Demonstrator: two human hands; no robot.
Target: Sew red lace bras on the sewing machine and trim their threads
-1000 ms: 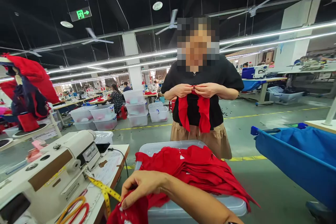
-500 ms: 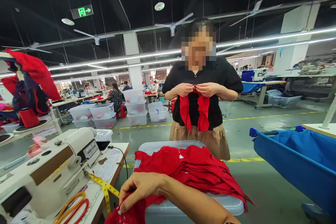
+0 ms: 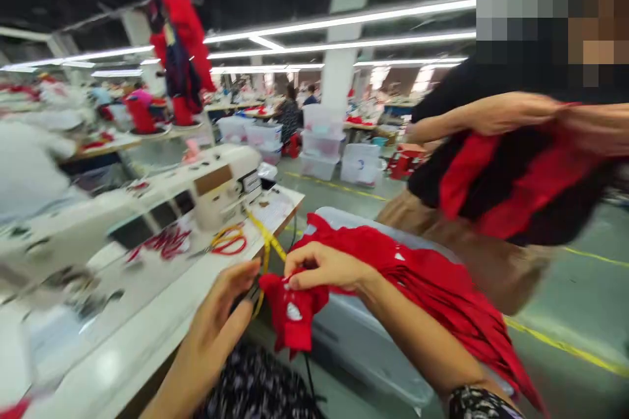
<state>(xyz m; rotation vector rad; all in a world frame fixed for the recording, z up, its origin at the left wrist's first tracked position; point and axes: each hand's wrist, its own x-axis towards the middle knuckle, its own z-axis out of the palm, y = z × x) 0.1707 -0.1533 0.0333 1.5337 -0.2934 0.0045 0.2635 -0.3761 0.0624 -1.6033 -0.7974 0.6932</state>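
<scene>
My right hand (image 3: 334, 268) pinches a small red garment piece (image 3: 295, 321) with a white print, which hangs below my fingers. To its left, my left hand (image 3: 221, 314) is raised with fingers and thumb curved around a small dark metal tool (image 3: 253, 293); blur hides its exact kind. A stack of red garment pieces (image 3: 422, 275) lies on a clear plastic bin (image 3: 363, 334) beyond and beneath my right forearm. A yellow measuring tape (image 3: 268, 236) hangs off the table edge, just behind my hands.
On the left stands a white sewing machine (image 3: 216, 177) on a white table (image 3: 147, 301). Scissors (image 3: 228, 240) with orange and red handles and red scraps (image 3: 167, 242) lie there. At right, close by, a co-worker's hands (image 3: 515, 111) hold red fabric. Stacked clear bins (image 3: 319, 144) stand farther back.
My view has swung left and down toward the sewing table. My left hand has come into view beside the red garment piece, which my right hand still holds.
</scene>
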